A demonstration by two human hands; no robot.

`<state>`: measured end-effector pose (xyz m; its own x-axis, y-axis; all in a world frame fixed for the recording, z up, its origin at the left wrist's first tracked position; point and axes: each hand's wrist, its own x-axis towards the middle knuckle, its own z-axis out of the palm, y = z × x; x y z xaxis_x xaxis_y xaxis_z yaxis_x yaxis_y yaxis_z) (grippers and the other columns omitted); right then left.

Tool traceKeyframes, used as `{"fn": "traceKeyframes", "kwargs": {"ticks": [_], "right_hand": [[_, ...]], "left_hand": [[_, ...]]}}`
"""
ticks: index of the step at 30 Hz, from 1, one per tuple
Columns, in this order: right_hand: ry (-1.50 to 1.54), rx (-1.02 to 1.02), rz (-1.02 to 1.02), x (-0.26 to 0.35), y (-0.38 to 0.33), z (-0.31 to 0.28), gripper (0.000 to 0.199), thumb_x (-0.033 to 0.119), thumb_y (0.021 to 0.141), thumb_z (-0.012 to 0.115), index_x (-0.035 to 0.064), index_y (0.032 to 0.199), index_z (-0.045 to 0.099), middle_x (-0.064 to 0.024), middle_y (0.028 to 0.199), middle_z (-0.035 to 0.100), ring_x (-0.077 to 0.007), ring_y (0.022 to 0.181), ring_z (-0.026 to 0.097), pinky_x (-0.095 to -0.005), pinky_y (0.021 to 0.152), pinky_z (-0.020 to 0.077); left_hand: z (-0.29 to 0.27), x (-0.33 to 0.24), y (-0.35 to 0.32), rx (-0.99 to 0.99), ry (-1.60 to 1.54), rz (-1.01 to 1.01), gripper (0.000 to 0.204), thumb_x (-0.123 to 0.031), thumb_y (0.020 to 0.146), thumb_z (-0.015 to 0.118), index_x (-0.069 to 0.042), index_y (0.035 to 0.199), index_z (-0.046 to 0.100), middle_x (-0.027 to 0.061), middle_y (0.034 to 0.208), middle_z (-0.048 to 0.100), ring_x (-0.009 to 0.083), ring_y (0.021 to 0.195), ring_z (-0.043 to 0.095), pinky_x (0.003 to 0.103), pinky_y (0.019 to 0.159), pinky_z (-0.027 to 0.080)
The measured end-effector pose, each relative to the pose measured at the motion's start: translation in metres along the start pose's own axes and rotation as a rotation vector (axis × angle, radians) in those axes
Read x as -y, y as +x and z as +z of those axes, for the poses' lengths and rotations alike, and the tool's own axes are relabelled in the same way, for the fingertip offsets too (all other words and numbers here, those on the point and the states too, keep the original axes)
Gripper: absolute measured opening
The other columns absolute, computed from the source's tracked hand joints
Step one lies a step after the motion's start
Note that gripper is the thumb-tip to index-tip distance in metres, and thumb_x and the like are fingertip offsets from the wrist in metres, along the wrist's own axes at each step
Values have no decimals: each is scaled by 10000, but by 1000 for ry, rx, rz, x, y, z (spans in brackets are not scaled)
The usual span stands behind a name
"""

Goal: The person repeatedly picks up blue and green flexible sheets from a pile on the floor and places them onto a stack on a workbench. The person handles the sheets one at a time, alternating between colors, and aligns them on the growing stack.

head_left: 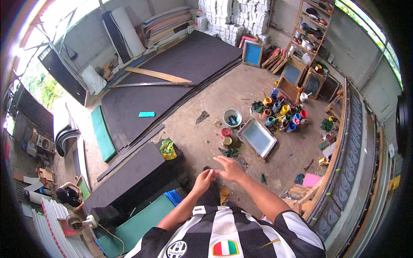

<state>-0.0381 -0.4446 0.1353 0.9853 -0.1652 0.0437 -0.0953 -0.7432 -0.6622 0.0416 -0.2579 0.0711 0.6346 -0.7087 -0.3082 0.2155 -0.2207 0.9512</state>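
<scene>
Fingertips of the left hand (203, 179) pinched narrow against the fingers of the right hand (231, 168), the two hands touching in front of the chest; cannot tell whether anything small sits between them. Right fingers spread loosely, pointing up-left in the view, palm down.

Just beyond the fingers, bare brown dirt floor (202, 133), open and free. Nearest things ahead: dark green rag (229, 152), small red round tin (225, 132) and brass-coloured round lid (227, 140), close together, a short way past the right fingertips. Just right of those, wooden-framed printing screen with pale mesh (257, 138), lying flat, long axis running from upper left to lower right in the view, tilted against the floor's edges. Beyond it, white round bucket (232, 117) and a cluster of coloured paint pots (284, 114).

Left of the hands, yellow-green crumpled cloth (167, 148) on the corner of a dark grey flat foam sheet (129, 172); more room closed off there by stacked sheets. Right side bounded by a long wooden-edged printing bench (344, 172), running near to far.
</scene>
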Motion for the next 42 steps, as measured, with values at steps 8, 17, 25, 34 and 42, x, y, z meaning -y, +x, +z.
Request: {"fn": "traceKeyframes", "kwargs": {"ticks": [8,17,25,34,42], "right_hand": [[-37,82,-55,-29,184,-18,636,469,905,696,150,1434,546,-150,1444,559,-321,1321,546,-437,1075,464],[-24,120,-134,-29,368,-23,645,490,897,695,147,1423,551,-159,1447,558,-350,1302,559,-451,1053,480],[-2,304,-343,-39,563,16,634,433,885,730,124,1412,557,-159,1423,574,-360,1284,566,-454,1054,473],[-49,576,-706,12,785,71,602,392,883,745,129,1394,565,-141,1392,597,-339,1262,585,-446,1013,502],[-70,761,-949,116,906,144,591,369,860,768,132,1370,586,-125,1392,601,-320,1254,593,-435,997,516]], "left_hand": [[-87,-56,140,-77,90,29,439,-384,1052,555,14,1206,659,98,960,718,157,840,667,309,747,534],[-188,-120,257,-212,171,74,409,-363,1046,559,-9,1217,672,143,998,740,206,921,711,355,808,544],[-287,-128,359,-446,87,33,377,-349,1047,565,-17,1182,681,90,987,723,165,851,663,316,777,533],[-416,-161,440,-800,42,-69,419,-361,1032,585,0,1231,659,143,1083,733,222,990,703,358,854,548],[-519,-152,453,-1144,-105,-71,383,-363,1027,587,-32,1190,691,82,996,731,161,889,668,339,788,526]]}}
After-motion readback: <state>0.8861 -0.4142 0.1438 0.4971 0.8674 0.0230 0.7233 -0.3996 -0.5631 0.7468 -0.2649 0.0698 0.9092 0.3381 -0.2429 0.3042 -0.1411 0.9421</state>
